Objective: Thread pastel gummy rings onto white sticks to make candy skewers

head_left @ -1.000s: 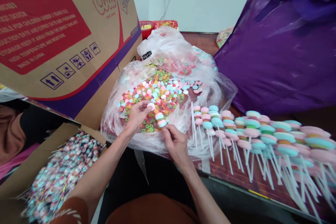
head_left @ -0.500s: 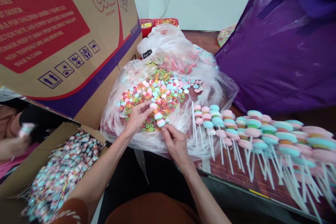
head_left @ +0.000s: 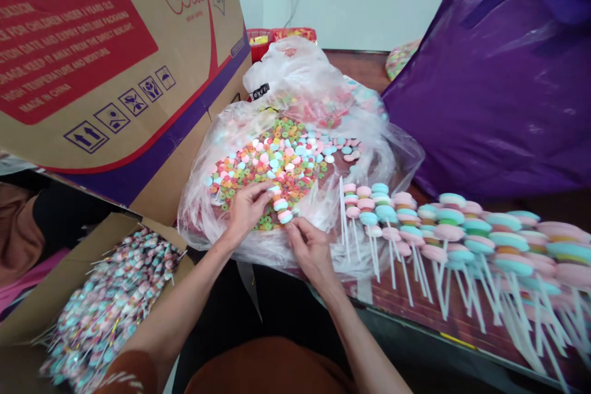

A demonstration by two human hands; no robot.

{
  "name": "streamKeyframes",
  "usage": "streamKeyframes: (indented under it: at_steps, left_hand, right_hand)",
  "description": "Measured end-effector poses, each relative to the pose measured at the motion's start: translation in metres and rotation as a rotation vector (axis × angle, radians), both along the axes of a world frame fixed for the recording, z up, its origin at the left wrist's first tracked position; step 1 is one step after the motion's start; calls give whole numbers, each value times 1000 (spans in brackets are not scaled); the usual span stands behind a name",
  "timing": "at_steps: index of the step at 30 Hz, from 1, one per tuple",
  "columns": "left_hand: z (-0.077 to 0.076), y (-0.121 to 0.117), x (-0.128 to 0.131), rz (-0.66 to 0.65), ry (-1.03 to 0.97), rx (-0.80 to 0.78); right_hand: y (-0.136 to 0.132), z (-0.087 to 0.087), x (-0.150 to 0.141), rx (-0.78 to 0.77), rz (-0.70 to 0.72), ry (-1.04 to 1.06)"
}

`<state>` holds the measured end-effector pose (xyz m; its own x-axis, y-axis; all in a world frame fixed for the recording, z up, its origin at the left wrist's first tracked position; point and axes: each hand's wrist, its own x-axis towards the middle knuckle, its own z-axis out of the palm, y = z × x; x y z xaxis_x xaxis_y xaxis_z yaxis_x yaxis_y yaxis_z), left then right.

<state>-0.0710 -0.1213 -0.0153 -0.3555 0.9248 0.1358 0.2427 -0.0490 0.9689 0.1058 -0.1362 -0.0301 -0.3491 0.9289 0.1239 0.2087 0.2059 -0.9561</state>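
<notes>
My right hand (head_left: 310, 250) pinches the lower end of a white stick that carries a short stack of pink, white and blue candy discs (head_left: 281, 208). Fingertips of my left hand (head_left: 248, 206) press on the top disc of that stack. Both hands hover over an open clear plastic bag (head_left: 383, 160) holding a heap of loose coloured candy rings and discs (head_left: 272, 163). To the right, a long row of finished candy sticks (head_left: 443, 228) lies on the dark table.
A large tilted cardboard carton (head_left: 115, 61) leans at the left. Below it an open box holds wrapped candy sticks (head_left: 106, 308). A purple plastic bag (head_left: 498, 86) fills the right. Another person's clothing (head_left: 21, 240) shows at the far left.
My left hand has pushed the pink disc down the stick, closing it onto the stack. The other person's hand seen at the far left half a second ago is gone.
</notes>
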Motion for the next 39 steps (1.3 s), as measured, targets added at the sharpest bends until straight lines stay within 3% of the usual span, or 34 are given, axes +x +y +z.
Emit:
streamKeyframes:
  at_steps: [7,16,20,24,29,32,35,37,39]
  left_hand:
    - [4,-2,5,-73,137,13]
    - [1,-7,22,-130,91,27]
    - [7,-7,24,-156,-73,-56]
    - [15,-9,17,-186,-179,-86]
    - [14,-5,-9,-14,-142,-78]
    - [9,-2,-26,80,-40,-52]
    - [4,-2,-35,97,77,-38]
    - [3,-2,-36,91,146,-38]
    - [5,-1,-34,76,221,-45]
  right_hand:
    - [-5,3,-1,63,-52,-27]
    - [-1,2,-6,143,-151,-75]
    - [-5,10,-1,151,-177,-53]
    - [-8,28,31,251,-222,-156]
    - [12,40,103,381,-659,-435]
    - [24,42,129,356,-744,-721]
    - [22,47,125,424,-777,-876]
    - [18,51,109,534,-800,-842]
    - [18,53,90,573,-696,-791]
